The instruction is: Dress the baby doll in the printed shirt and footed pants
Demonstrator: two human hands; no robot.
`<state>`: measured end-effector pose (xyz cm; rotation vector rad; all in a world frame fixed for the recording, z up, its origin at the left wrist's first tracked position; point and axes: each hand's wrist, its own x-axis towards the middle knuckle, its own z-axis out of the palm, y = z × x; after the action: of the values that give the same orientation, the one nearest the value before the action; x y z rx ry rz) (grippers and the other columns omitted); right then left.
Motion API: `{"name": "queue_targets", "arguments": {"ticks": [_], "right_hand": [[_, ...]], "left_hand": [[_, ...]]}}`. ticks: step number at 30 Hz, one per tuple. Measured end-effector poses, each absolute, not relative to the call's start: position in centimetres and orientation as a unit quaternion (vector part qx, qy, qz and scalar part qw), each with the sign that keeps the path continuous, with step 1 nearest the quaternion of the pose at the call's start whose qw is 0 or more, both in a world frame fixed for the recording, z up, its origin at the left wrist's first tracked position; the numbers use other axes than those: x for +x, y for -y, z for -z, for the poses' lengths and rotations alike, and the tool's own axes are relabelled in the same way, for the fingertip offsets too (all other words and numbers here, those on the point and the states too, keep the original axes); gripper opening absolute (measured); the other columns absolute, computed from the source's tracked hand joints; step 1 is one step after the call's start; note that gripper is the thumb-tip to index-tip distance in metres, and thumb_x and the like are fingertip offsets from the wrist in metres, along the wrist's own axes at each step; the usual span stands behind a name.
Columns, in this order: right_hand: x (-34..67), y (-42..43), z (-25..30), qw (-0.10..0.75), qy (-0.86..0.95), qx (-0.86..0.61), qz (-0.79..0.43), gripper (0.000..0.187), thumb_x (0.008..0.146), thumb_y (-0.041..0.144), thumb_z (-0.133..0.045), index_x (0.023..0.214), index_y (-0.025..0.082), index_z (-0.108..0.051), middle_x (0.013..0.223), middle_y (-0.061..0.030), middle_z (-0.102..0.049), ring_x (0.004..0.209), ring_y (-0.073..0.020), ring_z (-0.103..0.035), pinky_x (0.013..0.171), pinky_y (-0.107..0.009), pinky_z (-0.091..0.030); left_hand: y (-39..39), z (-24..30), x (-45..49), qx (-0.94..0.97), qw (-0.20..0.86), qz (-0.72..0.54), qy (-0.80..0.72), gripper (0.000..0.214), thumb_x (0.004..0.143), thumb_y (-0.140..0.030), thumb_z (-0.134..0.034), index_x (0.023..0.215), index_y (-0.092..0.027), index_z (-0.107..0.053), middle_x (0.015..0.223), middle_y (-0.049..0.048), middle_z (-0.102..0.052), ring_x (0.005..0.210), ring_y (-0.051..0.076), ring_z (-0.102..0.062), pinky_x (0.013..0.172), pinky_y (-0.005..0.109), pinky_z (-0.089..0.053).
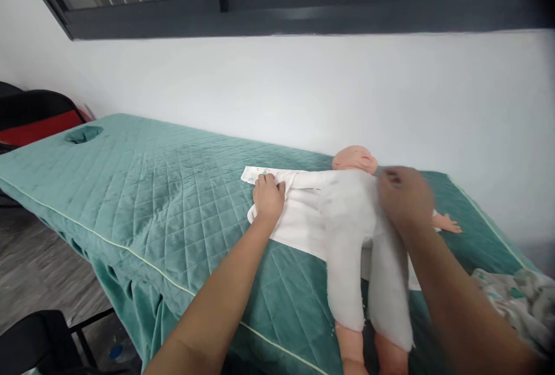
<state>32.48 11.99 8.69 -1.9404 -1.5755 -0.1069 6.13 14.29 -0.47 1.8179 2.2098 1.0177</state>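
A baby doll with a white cloth body lies on its back on top of a spread white baby garment. Its head points toward the wall, and its bare feet toward me. My left hand is closed on the garment's sleeve, near the patterned cuff, with the doll's arm inside or under the cloth. Over the doll's shoulder on the other side is my right hand, blurred, with curled fingers; what they hold, if anything, is hidden. One bare doll hand sticks out beyond it.
A green quilted cover lies over the long bed, which has a face hole at the far left. Crumpled patterned cloth rests at the right edge. Chairs stand at left. A white wall runs behind.
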Motion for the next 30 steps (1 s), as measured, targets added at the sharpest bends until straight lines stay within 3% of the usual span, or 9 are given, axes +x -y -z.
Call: {"name": "queue_targets", "arguments": {"ticks": [3,7,12,17,24,30], "right_hand": [[35.6,-9.9,-6.1,0.349,0.468,-0.811,0.026,0.036,0.088,0.035,-0.044,0.102,0.018,-0.073,0.099,-0.0141,-0.074,0.093,-0.0277,-0.064,0.080,-0.036,-0.043],[36.6,-8.6,-3.6,0.338,0.413,-0.844,-0.059,0.040,0.085,0.043,-0.044,0.100,0.018,-0.072,0.099,-0.0159,-0.073,0.093,-0.0309,-0.063,0.082,-0.039,-0.043],[36.1,-8.3,-3.6,0.388,0.436,-0.806,-0.099,0.044,0.084,0.050,-0.042,0.095,0.018,-0.070,0.101,-0.0150,-0.073,0.094,-0.0305,-0.062,0.087,-0.041,-0.044],[35.9,-7.7,-3.2,0.464,0.456,-0.742,-0.158,0.057,0.082,0.060,-0.051,0.118,0.019,-0.068,0.092,-0.0074,-0.070,0.080,-0.0242,-0.061,0.080,-0.038,-0.049],[35.4,-8.1,-1.6,0.511,0.554,-0.623,-0.210,0.054,0.088,0.059,-0.056,0.131,0.026,-0.060,0.130,-0.0077,-0.065,0.109,-0.0267,-0.062,0.102,-0.045,-0.047],[34.4,-8.4,-1.0,0.500,0.605,-0.553,-0.278,0.058,0.089,0.060,-0.059,0.136,0.026,-0.055,0.139,-0.0083,-0.060,0.124,-0.0288,-0.058,0.111,-0.048,-0.044]], "left_hand": [[-13.9,0.1,6.4,0.590,0.062,-0.296,-0.748,0.032,0.098,-0.041,-0.050,0.118,-0.017,-0.054,0.121,0.0131,-0.063,0.109,0.027,-0.064,0.087,0.035,-0.048],[-13.3,-0.2,6.6,0.616,0.076,-0.239,-0.746,0.030,0.102,-0.041,-0.040,0.114,-0.018,-0.055,0.112,0.0120,-0.068,0.101,0.028,-0.068,0.081,0.036,-0.049],[-12.4,-0.6,6.8,0.703,0.045,-0.255,-0.662,0.022,0.102,-0.033,-0.040,0.107,-0.021,-0.058,0.109,0.0089,-0.068,0.104,0.023,-0.065,0.084,0.033,-0.048],[-12.1,-0.7,7.9,0.713,0.106,-0.333,-0.608,0.014,0.097,-0.025,-0.049,0.105,-0.021,-0.061,0.112,0.0065,-0.069,0.105,0.021,-0.063,0.086,0.031,-0.048],[-12.8,-3.3,10.5,0.635,0.277,-0.455,-0.559,0.012,0.093,-0.026,-0.055,0.089,-0.019,-0.064,0.088,0.0002,-0.071,0.084,0.015,-0.061,0.078,0.026,-0.045],[-14.0,-6.8,11.6,0.616,0.344,-0.462,-0.538,0.015,0.090,-0.027,-0.058,0.085,-0.016,-0.068,0.083,-0.0001,-0.070,0.079,0.014,-0.059,0.073,0.024,-0.043]]}}
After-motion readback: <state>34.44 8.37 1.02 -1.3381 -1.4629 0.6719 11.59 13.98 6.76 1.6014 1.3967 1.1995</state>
